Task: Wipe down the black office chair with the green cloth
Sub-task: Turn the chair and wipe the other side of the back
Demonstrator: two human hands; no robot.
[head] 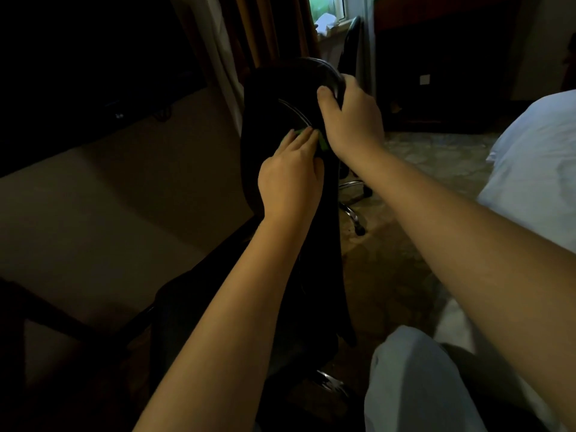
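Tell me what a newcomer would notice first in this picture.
At the centre, the right hand grips the top edge of the black office chair. Just below it, the left hand presses the green cloth against the chair's back. White bedding lies at the right edge.

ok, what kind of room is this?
Likely a hotel room or bedroom, dimly lit: a bed with white bedding at right, and long curtains beside a window behind the chair.
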